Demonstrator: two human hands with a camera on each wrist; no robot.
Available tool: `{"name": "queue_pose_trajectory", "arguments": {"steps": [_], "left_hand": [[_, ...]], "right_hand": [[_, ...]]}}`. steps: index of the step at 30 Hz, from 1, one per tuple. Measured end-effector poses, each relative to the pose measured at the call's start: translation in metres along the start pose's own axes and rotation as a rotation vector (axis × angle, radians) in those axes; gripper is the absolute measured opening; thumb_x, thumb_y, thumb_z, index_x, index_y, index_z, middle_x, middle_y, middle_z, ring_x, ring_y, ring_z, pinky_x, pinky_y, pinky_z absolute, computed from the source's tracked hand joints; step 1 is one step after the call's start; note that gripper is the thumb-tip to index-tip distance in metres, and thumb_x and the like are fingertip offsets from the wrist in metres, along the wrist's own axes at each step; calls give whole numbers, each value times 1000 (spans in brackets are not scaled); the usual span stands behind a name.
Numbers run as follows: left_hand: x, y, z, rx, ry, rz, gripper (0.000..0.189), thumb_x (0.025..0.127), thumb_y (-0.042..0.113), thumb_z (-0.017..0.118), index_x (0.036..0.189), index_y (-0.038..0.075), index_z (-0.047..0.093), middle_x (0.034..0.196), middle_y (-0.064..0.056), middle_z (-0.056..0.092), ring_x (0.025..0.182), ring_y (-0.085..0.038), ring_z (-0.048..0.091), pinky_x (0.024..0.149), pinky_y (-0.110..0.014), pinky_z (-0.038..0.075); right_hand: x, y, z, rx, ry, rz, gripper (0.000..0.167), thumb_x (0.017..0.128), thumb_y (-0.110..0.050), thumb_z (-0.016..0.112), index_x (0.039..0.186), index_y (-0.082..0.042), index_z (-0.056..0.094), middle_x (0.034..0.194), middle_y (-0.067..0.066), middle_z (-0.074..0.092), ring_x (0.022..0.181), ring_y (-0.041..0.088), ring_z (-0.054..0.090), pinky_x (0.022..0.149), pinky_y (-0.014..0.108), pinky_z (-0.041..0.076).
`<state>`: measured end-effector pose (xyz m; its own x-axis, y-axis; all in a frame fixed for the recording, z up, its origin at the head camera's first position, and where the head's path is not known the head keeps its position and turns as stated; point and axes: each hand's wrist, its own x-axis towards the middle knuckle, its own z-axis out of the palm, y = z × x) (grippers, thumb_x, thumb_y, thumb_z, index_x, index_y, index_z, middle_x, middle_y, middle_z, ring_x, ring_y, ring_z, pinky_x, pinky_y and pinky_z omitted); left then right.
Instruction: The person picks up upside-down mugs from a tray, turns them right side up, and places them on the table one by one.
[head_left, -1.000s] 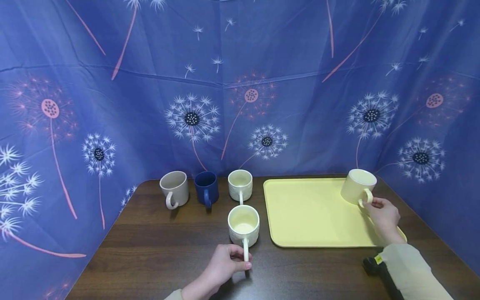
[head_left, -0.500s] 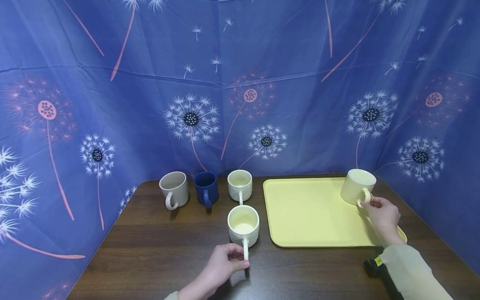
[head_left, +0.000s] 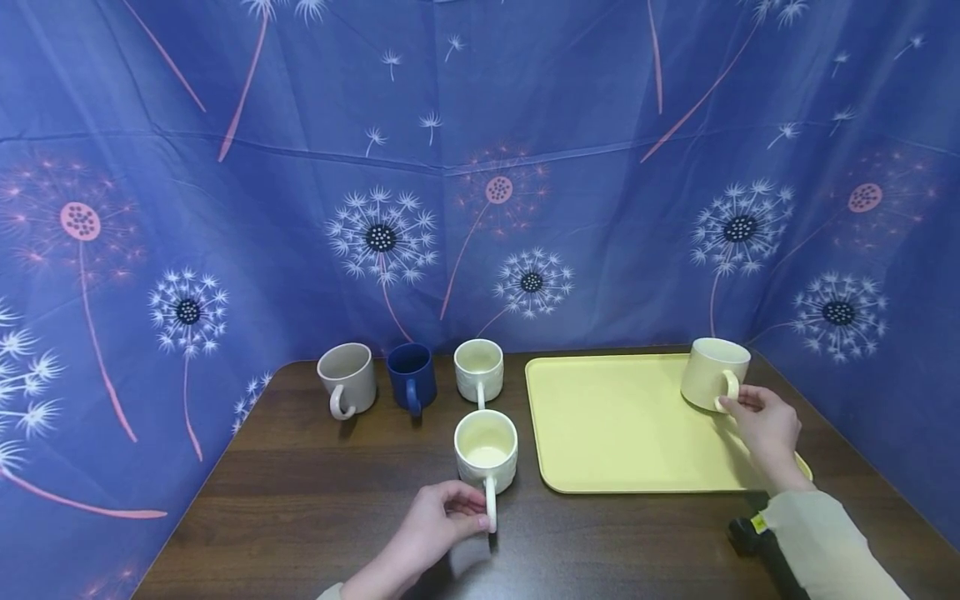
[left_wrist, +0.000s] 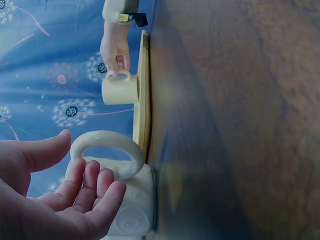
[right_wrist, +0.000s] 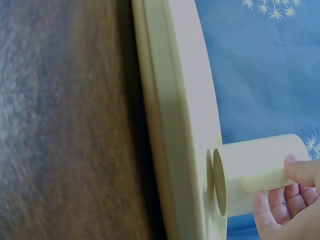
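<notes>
My left hand [head_left: 431,525] is at the handle of a white mug with a raised pattern [head_left: 472,475], which stands upright on the table. In the left wrist view, the thumb stands off the mug's handle [left_wrist: 132,150], and the loosely bent fingers [left_wrist: 112,200] overlap it. At the right, my right hand [head_left: 771,437] pinches the handle of a pale yellow mug [head_left: 705,379] over the tray's far right part. The right wrist view shows the thumb on that handle, fingers beneath, and the mug's base [right_wrist: 220,182] close over the tray, slightly tilted.
A yellow tray [head_left: 622,425] lies on the brown wooden table [head_left: 315,492]. Along the back edge stand a grey mug [head_left: 356,383], a blue mug [head_left: 423,387] and a second white mug [head_left: 472,379], handles facing forward. A blue dandelion-print cloth [head_left: 300,233] hangs behind.
My left thumb and fingers have drawn back slightly to the left, and the thumb has come off the white mug's handle. The yellow mug's handle has shifted slightly left in my right hand.
</notes>
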<state>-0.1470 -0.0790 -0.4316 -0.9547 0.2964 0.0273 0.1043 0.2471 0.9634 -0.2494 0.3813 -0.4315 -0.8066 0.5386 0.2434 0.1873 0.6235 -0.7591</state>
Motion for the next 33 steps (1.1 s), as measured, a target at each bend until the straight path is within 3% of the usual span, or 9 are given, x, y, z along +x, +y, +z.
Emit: {"name": "queue_pose_trajectory", "arguments": {"steps": [7, 14, 21, 28, 33], "left_hand": [[-2, 6, -8, 62, 24, 12, 23, 77, 8, 75, 95, -3, 65, 85, -6, 65, 77, -12, 59, 66, -20, 49], [-1, 15, -14, 86, 24, 31, 24, 78, 9, 74, 96, -4, 65, 84, -6, 66, 75, -11, 59, 65, -20, 49], [2, 27, -21, 145, 13, 88, 22, 78, 10, 74, 94, -3, 66, 83, -5, 67, 73, -8, 59, 65, -21, 49], [5, 36, -28, 178, 23, 124, 21, 79, 9, 73, 94, -3, 65, 84, -6, 67, 74, -9, 60, 66, -22, 50], [7, 40, -32, 179, 32, 127, 22, 79, 10, 74, 95, -2, 65, 84, -6, 67, 75, -10, 61, 67, -22, 51]], "right_hand": [[1, -3, -2, -16, -12, -22, 37, 86, -25, 68, 110, 3, 61, 79, -2, 64, 60, -15, 38, 69, 24, 33], [-1, -10, -3, -29, -17, -55, 36, 87, -25, 66, 109, 4, 61, 92, 17, 67, 60, -16, 37, 68, 25, 33], [-1, -15, -8, -56, -74, -102, 41, 88, -28, 65, 108, 7, 60, 97, 24, 65, 64, -10, 41, 65, 27, 36], [-1, -20, -14, -80, -111, -125, 45, 89, -30, 64, 110, 9, 60, 101, 26, 65, 64, -12, 40, 57, 19, 38], [-1, -25, -17, -50, -135, -130, 46, 88, -28, 65, 112, 11, 58, 95, 23, 66, 61, -13, 41, 52, 17, 41]]}}
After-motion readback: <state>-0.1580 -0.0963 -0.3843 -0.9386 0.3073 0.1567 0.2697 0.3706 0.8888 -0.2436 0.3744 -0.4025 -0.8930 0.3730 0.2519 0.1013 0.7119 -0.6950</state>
